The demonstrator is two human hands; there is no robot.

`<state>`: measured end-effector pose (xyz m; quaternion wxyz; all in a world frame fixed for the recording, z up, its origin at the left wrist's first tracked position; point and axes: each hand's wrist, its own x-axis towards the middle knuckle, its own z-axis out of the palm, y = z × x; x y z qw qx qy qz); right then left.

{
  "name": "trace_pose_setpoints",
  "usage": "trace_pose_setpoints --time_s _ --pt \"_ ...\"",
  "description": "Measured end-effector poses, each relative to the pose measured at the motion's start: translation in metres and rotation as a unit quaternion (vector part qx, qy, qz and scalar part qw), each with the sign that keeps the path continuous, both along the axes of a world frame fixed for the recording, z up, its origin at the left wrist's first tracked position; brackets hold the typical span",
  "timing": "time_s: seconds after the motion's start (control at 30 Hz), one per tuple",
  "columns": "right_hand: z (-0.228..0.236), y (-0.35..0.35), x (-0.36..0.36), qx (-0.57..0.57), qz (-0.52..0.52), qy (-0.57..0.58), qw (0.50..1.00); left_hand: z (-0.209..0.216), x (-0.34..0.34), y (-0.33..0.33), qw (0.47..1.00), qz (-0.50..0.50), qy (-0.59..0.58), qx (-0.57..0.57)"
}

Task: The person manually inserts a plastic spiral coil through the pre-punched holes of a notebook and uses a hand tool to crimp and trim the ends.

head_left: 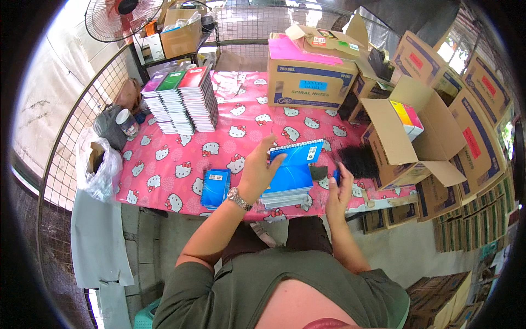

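Now left hand (pixel 256 174) with fingers spread flat on tilted blue spiral notebook (pixel 296 153), above blue notebook stack (pixel 289 186), right hand (pixel 339 189) fingers pinching small blue object (pixel 336 176), pink patterned surface (pixel 181 148).

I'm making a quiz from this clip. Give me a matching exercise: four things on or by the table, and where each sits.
Things:
1. tall notebook stacks
2. blue spiral notebook
3. black brush
4. closed cardboard box

Places:
A. tilted up under the left hand
B. far edge of the table, pink sheets on top
C. far left of the table
D. beyond the right hand

Pairs: 1-C, 2-A, 3-D, 4-B
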<state>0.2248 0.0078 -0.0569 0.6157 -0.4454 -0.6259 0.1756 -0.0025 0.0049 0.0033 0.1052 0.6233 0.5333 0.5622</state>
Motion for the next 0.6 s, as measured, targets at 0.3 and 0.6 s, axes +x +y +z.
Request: trace_pose_setpoints --time_s 0.3,0.6 --pt "0.073 -0.017 -0.049 0.059 0.124 -0.231 0.963 -0.011 -0.003 0.006 1.0 -0.018 -0.011 -0.002" --pt "0.079 -0.014 -0.057 0.088 0.098 -0.302 0.944 -0.026 -0.008 0.007 0.995 -0.048 -0.08 -0.043"
